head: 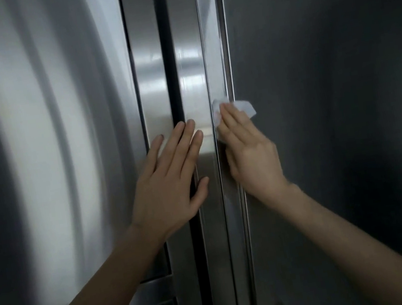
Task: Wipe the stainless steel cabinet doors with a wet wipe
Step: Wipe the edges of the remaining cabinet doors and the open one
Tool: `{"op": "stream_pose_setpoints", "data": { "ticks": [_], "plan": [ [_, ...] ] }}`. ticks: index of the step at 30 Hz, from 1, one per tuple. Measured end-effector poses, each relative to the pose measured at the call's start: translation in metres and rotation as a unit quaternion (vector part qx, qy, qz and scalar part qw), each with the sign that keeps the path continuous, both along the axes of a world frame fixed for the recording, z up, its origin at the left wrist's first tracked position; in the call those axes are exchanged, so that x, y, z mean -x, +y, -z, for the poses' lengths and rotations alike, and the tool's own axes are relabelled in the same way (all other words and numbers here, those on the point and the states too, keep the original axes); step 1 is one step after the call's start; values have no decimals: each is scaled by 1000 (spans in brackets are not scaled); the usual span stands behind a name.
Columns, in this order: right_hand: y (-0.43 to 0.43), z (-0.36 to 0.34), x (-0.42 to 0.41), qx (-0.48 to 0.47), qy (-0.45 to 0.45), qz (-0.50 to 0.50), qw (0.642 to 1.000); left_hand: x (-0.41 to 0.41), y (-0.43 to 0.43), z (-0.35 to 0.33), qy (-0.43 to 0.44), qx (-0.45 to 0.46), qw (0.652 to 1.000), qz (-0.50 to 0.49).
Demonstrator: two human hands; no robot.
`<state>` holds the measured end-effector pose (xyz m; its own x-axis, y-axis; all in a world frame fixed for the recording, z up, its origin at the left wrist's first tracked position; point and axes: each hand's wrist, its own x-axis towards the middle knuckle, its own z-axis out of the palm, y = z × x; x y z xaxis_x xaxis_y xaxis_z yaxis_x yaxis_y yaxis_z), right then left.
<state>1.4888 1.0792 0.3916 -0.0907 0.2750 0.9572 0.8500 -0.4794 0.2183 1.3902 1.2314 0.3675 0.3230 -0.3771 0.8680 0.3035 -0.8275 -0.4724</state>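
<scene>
The white wet wipe (245, 107) sits at the left edge of the right door (331, 106), pressed under the straight fingers of the right hand (249, 153). The left hand (170, 183), fingers straight and slightly spread, rests flat across the dark centre gap (172, 78), beside the left door (50, 148).

- Unobstructed steel is offered by the left cabinet door (50, 148) across the upper and middle left of the frame.
- The dark door gap (172, 78) at centre is covered midway by the left hand (170, 180), laid flat.
- Just right of it, the door edge (212, 46) is taken up by the right hand (249, 150) and the wet wipe (245, 105).
- The right cabinet door (331, 106) is left open to passage at right.
</scene>
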Motion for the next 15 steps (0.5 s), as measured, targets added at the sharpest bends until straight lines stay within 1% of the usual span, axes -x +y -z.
{"op": "stream_pose_setpoints", "data": {
  "ticks": [1, 3, 5, 6, 10, 12, 15],
  "plan": [
    [-2, 30, 3, 14, 4, -1, 1000, 0, 0, 5, -1, 6, 1000, -3],
    [-14, 73, 8, 76, 10, 10, 997, 3, -3, 17, 9, 14, 1000, -12],
    [-25, 72, 7, 119, 10, 19, 993, 5, -4, 25, 28, 14, 999, -18],
    [-26, 61, 7, 120, 13, 23, 992, 6, -4, 26, 34, 13, 999, -21],
    [-13, 12, 5, 58, 24, 26, 998, 5, -2, 25, 28, 8, 999, -32],
    [-8, 19, 5, 37, 38, 21, 998, 4, -2, 26, 25, 5, 999, -29],
    [-6, 72, 14, 27, 55, 22, 998, 4, -4, 26, 19, 2, 999, -28]
  ]
}}
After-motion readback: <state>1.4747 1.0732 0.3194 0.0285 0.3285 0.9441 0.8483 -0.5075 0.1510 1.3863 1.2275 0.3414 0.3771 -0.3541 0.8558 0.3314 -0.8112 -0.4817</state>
